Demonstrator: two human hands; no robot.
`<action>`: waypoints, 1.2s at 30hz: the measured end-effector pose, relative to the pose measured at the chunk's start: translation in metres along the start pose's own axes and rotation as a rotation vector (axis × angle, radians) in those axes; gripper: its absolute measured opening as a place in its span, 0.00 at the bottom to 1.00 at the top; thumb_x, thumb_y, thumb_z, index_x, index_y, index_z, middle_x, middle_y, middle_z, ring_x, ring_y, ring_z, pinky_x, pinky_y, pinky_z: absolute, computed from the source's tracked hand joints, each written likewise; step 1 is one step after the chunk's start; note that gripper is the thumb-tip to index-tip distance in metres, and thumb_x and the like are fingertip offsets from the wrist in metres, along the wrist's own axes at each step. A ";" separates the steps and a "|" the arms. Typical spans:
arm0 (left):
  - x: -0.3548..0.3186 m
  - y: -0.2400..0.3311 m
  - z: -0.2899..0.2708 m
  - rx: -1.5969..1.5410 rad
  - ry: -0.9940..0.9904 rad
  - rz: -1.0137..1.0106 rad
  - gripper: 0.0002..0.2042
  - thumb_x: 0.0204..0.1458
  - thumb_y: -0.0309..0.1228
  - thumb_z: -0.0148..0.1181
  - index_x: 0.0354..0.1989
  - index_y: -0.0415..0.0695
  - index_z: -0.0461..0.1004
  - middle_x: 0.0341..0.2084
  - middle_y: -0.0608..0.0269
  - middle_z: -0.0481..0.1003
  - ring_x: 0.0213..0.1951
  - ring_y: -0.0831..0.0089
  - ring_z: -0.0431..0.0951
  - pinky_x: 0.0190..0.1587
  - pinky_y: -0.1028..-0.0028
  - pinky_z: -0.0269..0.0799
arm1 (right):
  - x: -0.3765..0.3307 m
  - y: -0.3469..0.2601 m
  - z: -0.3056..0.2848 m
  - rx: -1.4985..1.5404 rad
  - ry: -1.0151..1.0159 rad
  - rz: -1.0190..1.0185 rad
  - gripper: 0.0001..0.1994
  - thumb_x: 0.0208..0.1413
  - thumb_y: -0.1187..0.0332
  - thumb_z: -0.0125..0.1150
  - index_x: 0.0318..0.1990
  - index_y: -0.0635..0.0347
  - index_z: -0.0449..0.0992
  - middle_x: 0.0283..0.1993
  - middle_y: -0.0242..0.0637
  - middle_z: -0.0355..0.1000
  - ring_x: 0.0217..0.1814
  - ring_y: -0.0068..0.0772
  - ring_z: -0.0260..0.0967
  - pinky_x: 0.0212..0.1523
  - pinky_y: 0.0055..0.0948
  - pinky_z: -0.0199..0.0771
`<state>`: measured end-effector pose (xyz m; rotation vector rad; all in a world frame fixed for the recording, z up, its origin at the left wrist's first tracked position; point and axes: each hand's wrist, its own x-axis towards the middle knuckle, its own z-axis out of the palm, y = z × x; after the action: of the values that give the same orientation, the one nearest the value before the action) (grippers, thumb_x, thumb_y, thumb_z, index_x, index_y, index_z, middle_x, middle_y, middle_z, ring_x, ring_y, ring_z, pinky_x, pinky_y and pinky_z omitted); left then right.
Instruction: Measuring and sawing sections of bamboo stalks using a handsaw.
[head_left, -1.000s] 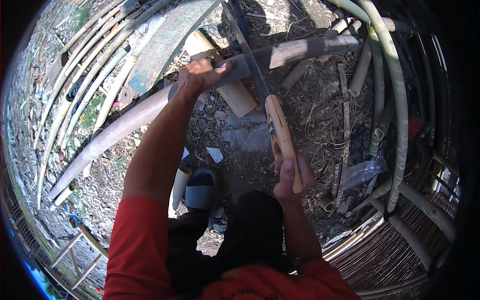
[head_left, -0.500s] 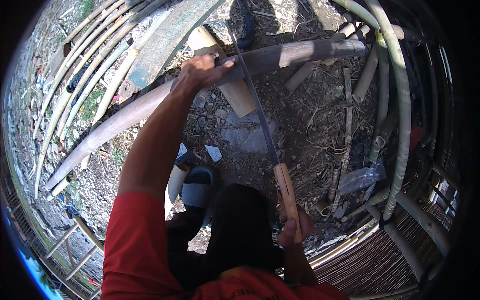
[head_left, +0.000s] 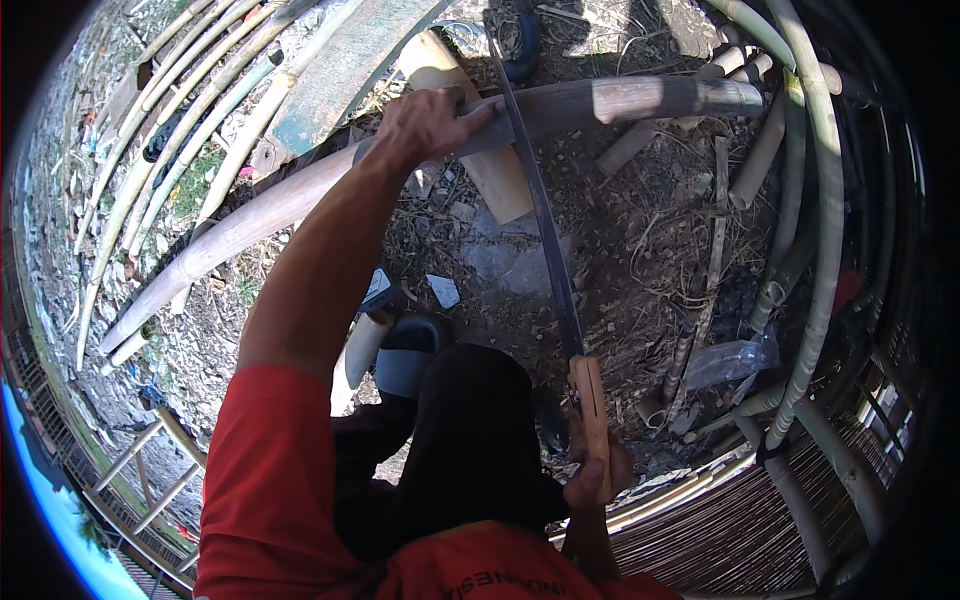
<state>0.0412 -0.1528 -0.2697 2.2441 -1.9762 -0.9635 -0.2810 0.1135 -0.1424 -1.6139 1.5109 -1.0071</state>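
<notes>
Steadying a bamboo pole (head_left: 250,205) under the saw (head_left: 550,245): notes on a clean stroke

Head view (only view). Pole lies slantwise across the upper half, over a thick bamboo section (head_left: 505,190) set crosswise beneath it. Left hand (head_left: 425,125) is partly open, palm down on the pole, fingers curled over it, thumb stretched toward the saw and very near it. Right hand (head_left: 600,475) is closed round the rear of the wooden handle (head_left: 592,400), low in the view. Blade runs up and away, crossing the pole just right of the left hand, tip past the far edge. Whether the teeth have bitten in: cannot tell, the spot is shaded and small.

Judgement: step reads as a cross-cut. Points for doing it well:
- Tuck the left thumb back from the blade; a skipped stroke could catch it.
- Put body weight through the left hand; round pole on round section is liable to roll.
- Draw long, straight strokes, wrist in line with forearm, and clear of the dark-trousered knee (head_left: 470,415) beside the handle.
- Crossing point sits just right of the section's top. Probably favourable: an unpropped right end should open the cut rather than pinch it. Propping there is unclear.
- Lighten pressure near the finish, since bamboo fibres may splinter.
</notes>
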 end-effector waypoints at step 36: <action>-0.019 0.013 0.011 0.266 0.147 0.079 0.38 0.49 0.63 0.71 0.61 0.53 0.70 0.48 0.50 0.82 0.48 0.51 0.85 0.49 0.54 0.82 | 0.080 -0.015 0.044 0.012 -0.023 0.080 0.17 0.66 0.62 0.56 0.30 0.66 0.75 0.16 0.31 0.66 0.16 0.24 0.65 0.19 0.27 0.60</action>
<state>0.0239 -0.1341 -0.2655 2.2624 -2.2190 -0.5386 -0.2338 0.0340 -0.1428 -1.5392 1.5391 -0.9482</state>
